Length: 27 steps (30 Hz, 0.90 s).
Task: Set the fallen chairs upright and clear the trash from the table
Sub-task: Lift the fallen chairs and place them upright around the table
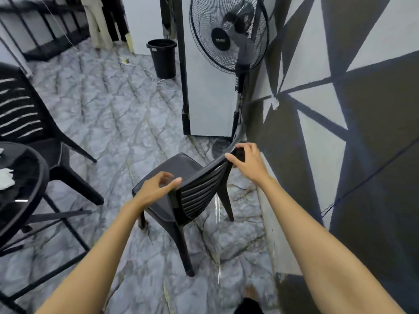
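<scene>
A black plastic chair [179, 177] stands upright on its legs in the middle of the floor, its slatted back toward me. My right hand [248, 158] curls over the top right corner of the backrest, thumb and fingers on either side. My left hand [156, 186] hovers at the backrest's left end with fingers apart, its thumb tip touching the edge. A second black chair [29, 123] stands upright at the left beside a round black table [38, 175]. Crumpled white trash [5, 177] lies on the table at the frame's left edge.
A black bin [163, 57] stands on the marble floor at the back. A standing fan [229, 32] is just behind the chair, against a white panel. A painted wall [340, 132] runs close along the right. White cables [165, 85] trail on the floor near the bin.
</scene>
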Each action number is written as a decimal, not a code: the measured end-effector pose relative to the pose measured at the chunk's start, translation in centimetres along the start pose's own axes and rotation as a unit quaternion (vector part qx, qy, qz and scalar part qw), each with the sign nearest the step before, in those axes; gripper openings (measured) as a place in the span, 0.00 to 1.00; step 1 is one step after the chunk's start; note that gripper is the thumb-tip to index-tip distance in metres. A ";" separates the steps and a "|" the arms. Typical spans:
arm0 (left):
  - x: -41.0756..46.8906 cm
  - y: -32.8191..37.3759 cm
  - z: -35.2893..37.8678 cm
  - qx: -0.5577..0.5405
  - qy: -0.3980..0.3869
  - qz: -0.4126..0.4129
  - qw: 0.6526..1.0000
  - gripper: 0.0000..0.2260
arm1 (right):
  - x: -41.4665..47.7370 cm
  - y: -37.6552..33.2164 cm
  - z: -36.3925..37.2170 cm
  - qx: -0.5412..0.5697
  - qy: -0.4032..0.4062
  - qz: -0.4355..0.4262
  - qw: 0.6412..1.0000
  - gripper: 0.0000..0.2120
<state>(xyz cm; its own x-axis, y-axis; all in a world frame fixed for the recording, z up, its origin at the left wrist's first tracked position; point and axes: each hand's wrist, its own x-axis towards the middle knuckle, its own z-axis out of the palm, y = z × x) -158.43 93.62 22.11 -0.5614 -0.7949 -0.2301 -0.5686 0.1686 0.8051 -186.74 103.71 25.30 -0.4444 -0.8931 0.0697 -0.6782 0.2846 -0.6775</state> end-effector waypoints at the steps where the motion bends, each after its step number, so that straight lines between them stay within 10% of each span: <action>1: 0.5 0.0 0.1 -0.020 -0.004 -0.004 1.000 0.22 | 1.5 0.4 -0.2 -0.004 0.001 -0.012 1.000 0.28; 11: 0.9 0.8 2.8 -0.167 0.001 -0.115 0.979 0.16 | 13.3 5.3 -0.8 0.036 -0.124 -0.090 0.988 0.20; 17: -0.1 0.0 5.5 -0.265 0.138 -0.139 0.944 0.17 | 18.6 8.4 -1.3 0.087 -0.189 -0.103 0.973 0.12; 27: -1.4 -1.1 8.7 -0.362 0.239 -0.127 0.892 0.34 | 21.4 10.8 -1.3 0.287 -0.349 0.078 0.889 0.20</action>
<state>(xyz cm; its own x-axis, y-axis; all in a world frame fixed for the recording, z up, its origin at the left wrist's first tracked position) -162.27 99.61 16.75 -0.0507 -0.9406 -0.3357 -0.0075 -0.3358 0.9419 -204.29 88.15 20.40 0.1007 -0.9142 -0.3926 -0.1410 0.3775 -0.9152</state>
